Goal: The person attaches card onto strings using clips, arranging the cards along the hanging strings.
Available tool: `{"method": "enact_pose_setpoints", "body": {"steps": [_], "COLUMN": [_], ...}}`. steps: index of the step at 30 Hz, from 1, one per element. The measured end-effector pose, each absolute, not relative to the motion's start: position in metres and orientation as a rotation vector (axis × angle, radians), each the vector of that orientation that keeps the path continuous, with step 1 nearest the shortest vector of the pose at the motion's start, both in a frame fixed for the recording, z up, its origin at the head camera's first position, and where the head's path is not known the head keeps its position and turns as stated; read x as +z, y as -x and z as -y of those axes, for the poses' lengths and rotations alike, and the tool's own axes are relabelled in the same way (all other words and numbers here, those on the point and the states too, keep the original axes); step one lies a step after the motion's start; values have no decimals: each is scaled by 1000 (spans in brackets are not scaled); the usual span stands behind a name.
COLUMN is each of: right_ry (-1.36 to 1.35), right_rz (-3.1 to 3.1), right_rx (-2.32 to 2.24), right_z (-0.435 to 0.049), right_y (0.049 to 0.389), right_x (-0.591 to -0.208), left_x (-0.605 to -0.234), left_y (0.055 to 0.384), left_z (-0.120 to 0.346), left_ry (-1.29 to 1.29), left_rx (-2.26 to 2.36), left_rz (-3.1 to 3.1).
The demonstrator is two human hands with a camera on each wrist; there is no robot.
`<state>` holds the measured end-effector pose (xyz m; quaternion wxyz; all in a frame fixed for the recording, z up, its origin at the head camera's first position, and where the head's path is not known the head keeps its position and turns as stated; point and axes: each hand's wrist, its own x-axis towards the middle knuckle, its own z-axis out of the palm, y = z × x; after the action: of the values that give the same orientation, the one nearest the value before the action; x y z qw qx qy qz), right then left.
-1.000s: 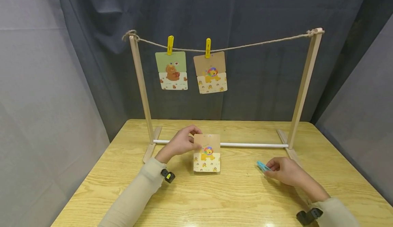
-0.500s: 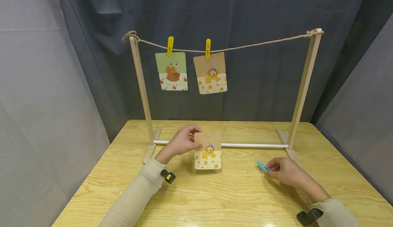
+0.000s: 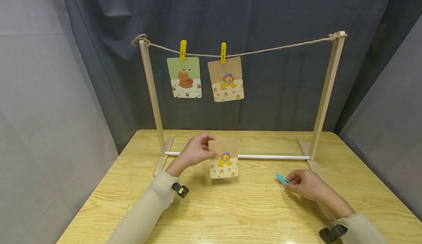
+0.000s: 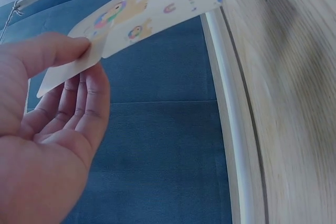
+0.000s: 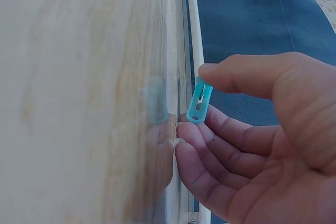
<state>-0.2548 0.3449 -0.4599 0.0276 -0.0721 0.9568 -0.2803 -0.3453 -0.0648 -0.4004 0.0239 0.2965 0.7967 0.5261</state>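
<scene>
My left hand (image 3: 196, 150) pinches a tan and cream card (image 3: 224, 159) with a lion picture by its left edge, thumb in front. In the left wrist view the same card (image 4: 142, 17) is between thumb and fingers, held up off the table. My right hand (image 3: 306, 184) holds a light blue clothespin (image 3: 282, 179) low over the right of the table. The right wrist view has the clothespin (image 5: 200, 102) between thumb and fingertips. On a rope (image 3: 277, 48) hang a green and white bear card (image 3: 185, 77) and another lion card (image 3: 226, 84), each under a yellow clothespin (image 3: 182, 50).
A wooden frame stands at the back of the table (image 3: 211, 214), with a left post (image 3: 152, 101), a right post (image 3: 328, 97) and a white bar (image 3: 273, 156) low between them. A dark curtain (image 3: 263, 13) hangs behind.
The card in my left hand has risen slightly off the table, and its lower edge now tilts a little. My right hand stays still with the blue clothespin.
</scene>
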Motion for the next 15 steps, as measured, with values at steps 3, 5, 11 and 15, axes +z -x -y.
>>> {"method": "enact_pose_setpoints", "body": {"steps": [3, 5, 11, 15], "right_ry": [232, 235, 230, 220], "right_rz": [-2962, -2964, -2965, -2964], "right_rx": [-870, -874, -878, -886], "right_z": [-344, -344, -343, -343], "right_y": [254, 254, 253, 253], "right_x": [-459, -458, -457, -455], "left_x": [-399, -397, -393, -392], "left_y": [345, 344, 343, 343], "left_z": [65, 66, 68, 68], "left_ry": [-906, -900, -909, -917], "left_rx": [1652, 1666, 1701, 1715], "left_rz": [-2454, -2449, -2436, -2442]}}
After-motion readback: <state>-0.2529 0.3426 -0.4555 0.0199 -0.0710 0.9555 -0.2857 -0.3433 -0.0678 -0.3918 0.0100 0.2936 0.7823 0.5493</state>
